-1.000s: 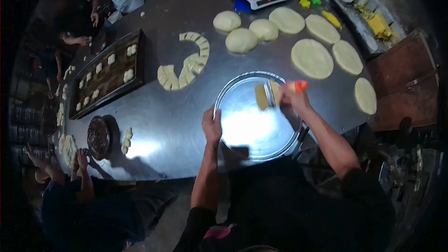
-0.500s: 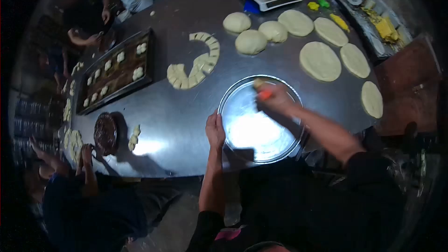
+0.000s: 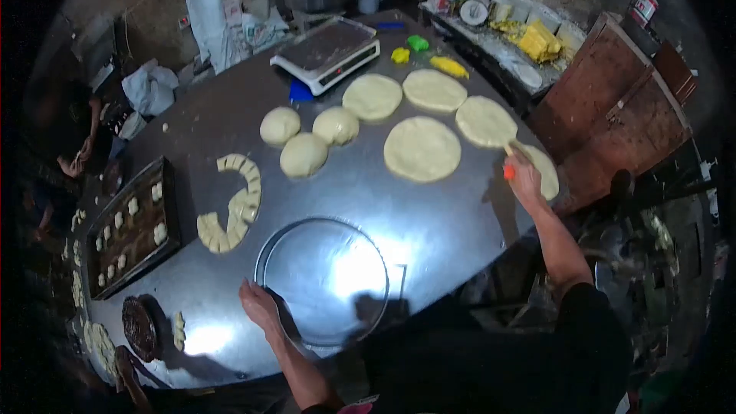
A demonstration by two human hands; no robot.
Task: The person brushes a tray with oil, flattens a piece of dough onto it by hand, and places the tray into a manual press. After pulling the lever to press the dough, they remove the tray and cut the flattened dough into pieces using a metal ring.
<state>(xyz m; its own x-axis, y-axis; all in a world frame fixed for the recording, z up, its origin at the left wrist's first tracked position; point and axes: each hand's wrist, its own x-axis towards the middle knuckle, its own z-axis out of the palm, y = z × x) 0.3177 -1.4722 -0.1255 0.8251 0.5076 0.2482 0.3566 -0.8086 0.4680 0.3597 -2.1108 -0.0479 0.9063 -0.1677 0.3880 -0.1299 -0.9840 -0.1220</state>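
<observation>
My left hand (image 3: 262, 308) grips the left rim of a round, shallow metal pan (image 3: 307, 221), which has a shiny inside. Out to the right, my right hand (image 3: 524, 182) is closed around a small brush (image 3: 511, 150) with a pale end and an orange-red part. The brush end is at the lower edge of one flattened dough round (image 3: 486, 121). Another dough round (image 3: 546, 172) lies partly behind my right hand. More flattened rounds, such as the large dough disc (image 3: 422, 149), and several dough balls (image 3: 303, 155) lie beyond the pan.
A digital scale (image 3: 330, 54) stands at the back. Cut dough strips (image 3: 222, 239) curve left of the pan. Farther left are a baking tray (image 3: 126, 241) with small dough pieces and a dark brown round item (image 3: 141, 328). A co-worker's hand (image 3: 125, 364) is at lower left.
My right hand has moved with the brush from over the pan to the dough rounds at the right. My left hand stays at the pan's rim. The camera view has swung right.
</observation>
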